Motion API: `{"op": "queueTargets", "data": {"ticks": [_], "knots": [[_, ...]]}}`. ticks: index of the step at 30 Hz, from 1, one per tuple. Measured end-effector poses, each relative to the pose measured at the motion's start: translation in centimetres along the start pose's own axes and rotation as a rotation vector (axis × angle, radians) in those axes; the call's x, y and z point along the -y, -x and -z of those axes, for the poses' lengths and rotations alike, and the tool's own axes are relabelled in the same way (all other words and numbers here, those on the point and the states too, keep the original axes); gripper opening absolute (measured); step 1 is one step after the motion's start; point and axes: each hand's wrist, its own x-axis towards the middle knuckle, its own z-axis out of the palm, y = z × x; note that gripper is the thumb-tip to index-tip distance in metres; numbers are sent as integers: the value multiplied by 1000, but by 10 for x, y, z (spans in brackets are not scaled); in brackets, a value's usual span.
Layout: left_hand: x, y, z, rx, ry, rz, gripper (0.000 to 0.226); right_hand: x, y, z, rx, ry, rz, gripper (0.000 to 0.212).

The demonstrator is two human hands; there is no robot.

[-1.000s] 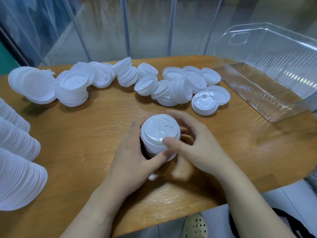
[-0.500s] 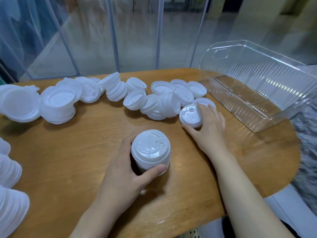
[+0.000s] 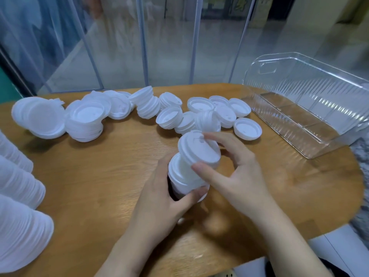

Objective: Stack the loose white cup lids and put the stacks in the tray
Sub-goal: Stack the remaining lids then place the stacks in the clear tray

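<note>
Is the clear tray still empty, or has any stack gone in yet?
Empty. Through the clear ribbed plastic tray only the wooden table shows, with no white lids inside. The short lid stack is outside it, in the left hand.

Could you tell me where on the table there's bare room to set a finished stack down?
Bare wood lies between the left hand and the tall stacks at the left edge, and right of the right hand, below the clear tray. The far edge is crowded with loose lids.

White lids (image 3: 247,128) — brown wood-grain table (image 3: 99,176) — clear ribbed tray (image 3: 311,104).
</note>
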Motion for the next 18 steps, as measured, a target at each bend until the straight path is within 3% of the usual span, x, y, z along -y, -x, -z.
{"op": "queueTargets", "data": {"ticks": [8,18], "knots": [[-5,-2,3,-7,62,5,66,-1,10,-9,129,92,42,57],[-4,-3,2,-13,50,-14,68,-2,9,-7,167,75,29,59]]}}
